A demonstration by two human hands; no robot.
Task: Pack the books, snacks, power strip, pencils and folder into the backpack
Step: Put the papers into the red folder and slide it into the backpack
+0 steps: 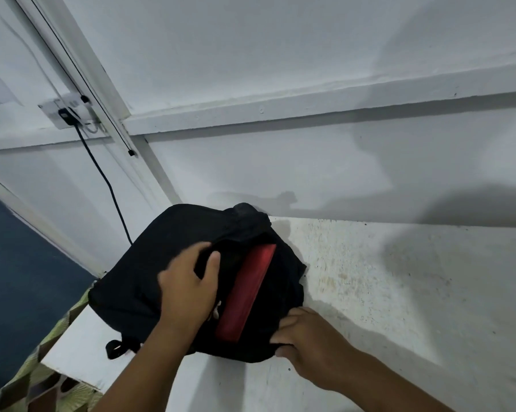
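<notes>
Two hands hold the black fabric backpack [167, 263] open: left hand [188, 288] and right hand [304, 337] fingers are clamped on its rim. A flat red folder [245, 292] is lodged inside; pushing it deeper is probably called for.

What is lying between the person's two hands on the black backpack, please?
In the head view, a flat red item sticks out of the backpack's open top, between the left hand and right hand. Whether it is a book or the folder, I cannot tell.

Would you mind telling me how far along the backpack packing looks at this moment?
A red flat item already sits in the open black backpack. The left hand and right hand hold the opening's edges. No loose items show on the white table, so what remains cannot be told.
</notes>
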